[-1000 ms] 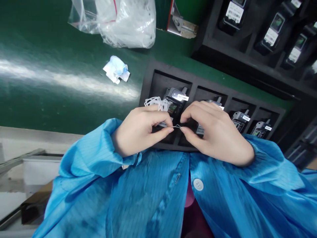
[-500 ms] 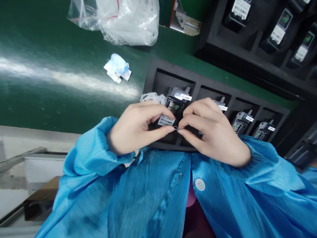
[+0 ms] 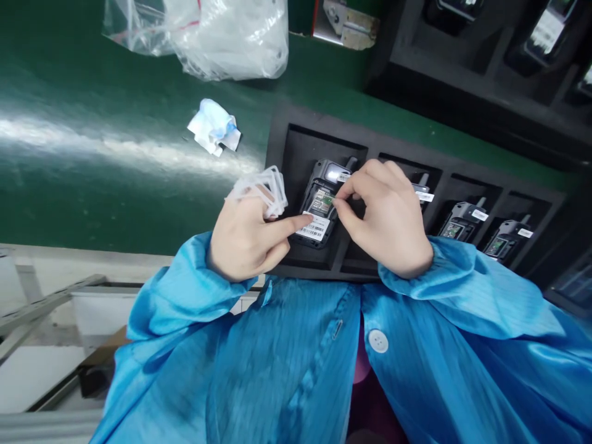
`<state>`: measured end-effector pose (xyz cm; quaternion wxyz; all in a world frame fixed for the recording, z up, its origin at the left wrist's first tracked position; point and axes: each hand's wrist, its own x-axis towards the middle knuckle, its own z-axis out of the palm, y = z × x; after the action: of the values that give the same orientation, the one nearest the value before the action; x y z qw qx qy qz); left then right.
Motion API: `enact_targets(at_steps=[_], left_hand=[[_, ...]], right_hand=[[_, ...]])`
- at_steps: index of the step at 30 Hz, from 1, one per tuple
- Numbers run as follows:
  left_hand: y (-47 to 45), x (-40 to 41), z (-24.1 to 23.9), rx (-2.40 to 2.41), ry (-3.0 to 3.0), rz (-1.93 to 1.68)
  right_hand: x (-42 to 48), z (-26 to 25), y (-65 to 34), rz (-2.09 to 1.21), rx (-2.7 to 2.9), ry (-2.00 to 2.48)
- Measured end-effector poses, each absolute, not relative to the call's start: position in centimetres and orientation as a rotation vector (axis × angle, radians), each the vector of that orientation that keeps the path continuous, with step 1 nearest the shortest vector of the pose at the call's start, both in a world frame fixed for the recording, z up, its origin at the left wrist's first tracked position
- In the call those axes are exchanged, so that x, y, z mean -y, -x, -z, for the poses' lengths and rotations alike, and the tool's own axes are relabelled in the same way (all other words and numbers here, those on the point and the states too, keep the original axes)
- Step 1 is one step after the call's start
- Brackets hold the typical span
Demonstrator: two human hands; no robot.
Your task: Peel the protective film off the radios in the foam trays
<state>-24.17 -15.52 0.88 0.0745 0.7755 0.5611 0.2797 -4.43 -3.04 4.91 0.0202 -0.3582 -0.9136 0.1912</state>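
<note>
A black handheld device [image 3: 319, 203] with a barcode label lies in the leftmost slot of a black foam tray [image 3: 296, 139]. My left hand [image 3: 247, 237] steadies it with the forefinger laid on the label, while the other fingers are curled round a bunch of thin clear plastic pieces [image 3: 261, 185]. My right hand [image 3: 386, 216] is pinched closed, its fingertips pressed on the green board area in the device's open back. What the pinch holds is too small to make out.
More labelled devices [image 3: 462, 219] sit in the tray's other slots. A second foam tray [image 3: 467, 68] stands behind. On the green mat [image 3: 92, 154] lie a crumpled white and blue wrapper [image 3: 213, 126] and clear plastic bags [image 3: 222, 34]. Blue smock sleeves fill the foreground.
Both hands were pinching a small thin piece between them in front of the tray. Now they have moved forward onto the device, the right fingertips at its open back, the left forefinger on the label.
</note>
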Motion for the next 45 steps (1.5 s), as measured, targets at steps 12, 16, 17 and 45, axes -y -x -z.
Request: enact_targets(at_steps=[12,16,17,45], left_hand=[[23.9,15.9,-1.4,-1.783,-2.431,-0.549],[23.7,16.0,-1.5,-1.753,-2.39,-0.538],[23.6,16.1,-1.6,-1.765,-2.3,-0.517],[23.4,15.7,-1.7,-1.812,-2.559,-0.417]], right_hand=[[3.4,-5.5,4.3,-0.354,2.979,1.095],[3.3,-5.5,4.3,-0.368,2.971,1.078],[3.3,-5.5,4.3,-0.358,2.98,1.064],[4.2,-5.8,1.2,-0.222,3.093,0.521]])
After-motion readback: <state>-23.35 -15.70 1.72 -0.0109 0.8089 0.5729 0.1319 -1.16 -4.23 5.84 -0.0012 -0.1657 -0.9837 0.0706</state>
